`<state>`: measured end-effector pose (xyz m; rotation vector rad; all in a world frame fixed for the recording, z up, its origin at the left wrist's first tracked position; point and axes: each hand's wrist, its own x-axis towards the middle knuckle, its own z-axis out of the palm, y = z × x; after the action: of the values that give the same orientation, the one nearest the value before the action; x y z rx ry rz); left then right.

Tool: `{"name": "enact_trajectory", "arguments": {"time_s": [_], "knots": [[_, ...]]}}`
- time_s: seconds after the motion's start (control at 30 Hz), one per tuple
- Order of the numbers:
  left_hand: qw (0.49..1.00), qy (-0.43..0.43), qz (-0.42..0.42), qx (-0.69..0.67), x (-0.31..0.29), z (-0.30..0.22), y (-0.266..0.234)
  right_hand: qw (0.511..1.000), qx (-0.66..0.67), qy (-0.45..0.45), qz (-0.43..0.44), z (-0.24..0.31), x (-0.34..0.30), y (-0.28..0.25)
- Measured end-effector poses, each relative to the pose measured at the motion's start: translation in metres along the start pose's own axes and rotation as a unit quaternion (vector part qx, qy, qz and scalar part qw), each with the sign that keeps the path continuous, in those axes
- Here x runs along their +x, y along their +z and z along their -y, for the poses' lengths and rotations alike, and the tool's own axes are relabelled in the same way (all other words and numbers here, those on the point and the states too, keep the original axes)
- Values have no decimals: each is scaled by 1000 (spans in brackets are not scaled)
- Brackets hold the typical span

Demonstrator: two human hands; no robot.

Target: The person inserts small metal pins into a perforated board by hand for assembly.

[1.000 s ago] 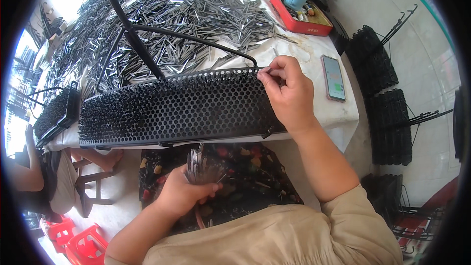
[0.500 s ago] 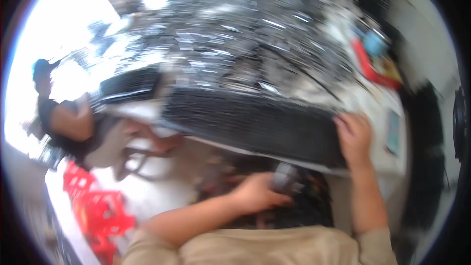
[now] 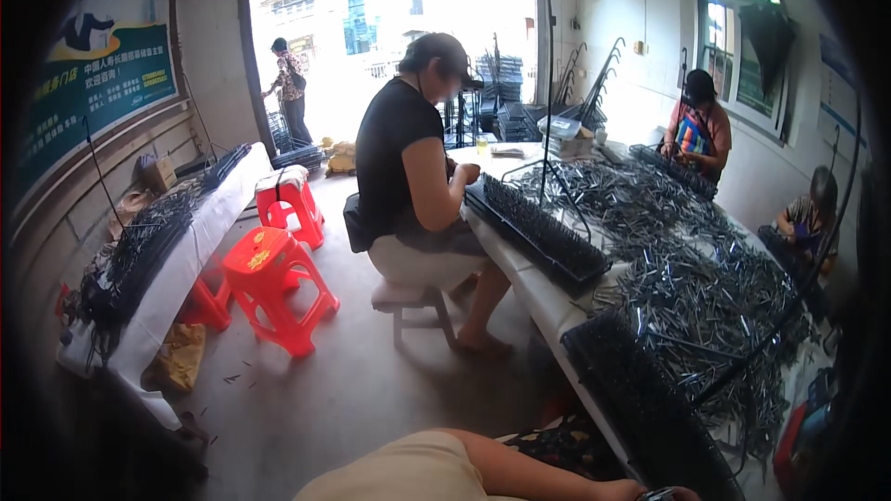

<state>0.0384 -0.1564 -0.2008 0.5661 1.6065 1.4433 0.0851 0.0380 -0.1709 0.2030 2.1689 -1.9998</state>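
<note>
Turned leftward since the earlier frame, my view now has the black rack [image 3: 642,401] on the near right of the bench [image 3: 538,295], and my right grip out of sight—I cannot tell its state. My left grip [image 3: 633,490]—partly cut off, near the rack—is closed around a bundle of metal strips [image 3: 662,494].

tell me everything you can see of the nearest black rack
The rack is long and black, metal by its look, its top bristly. It lies along the edge of the table, slanting to the lower right, beside heaped strips. A thin rod rises at its far side. Whether the left hand touches it is unclear.
</note>
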Motion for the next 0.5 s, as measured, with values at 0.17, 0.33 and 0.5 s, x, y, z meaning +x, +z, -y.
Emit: {"name": "enact_trajectory", "arguments": {"time_s": [0.17,0.33,0.5], "knots": [[997,50,37,45,-8,5,-7,999,7,47,-19,0,-6,11],[993,71,92,32,-10,12,-14,998,-22,54,-26,6,-12,27],[976,68,134,-158,-22,21,-24,1000,-18,-8,-19,-24,8,21]]}}
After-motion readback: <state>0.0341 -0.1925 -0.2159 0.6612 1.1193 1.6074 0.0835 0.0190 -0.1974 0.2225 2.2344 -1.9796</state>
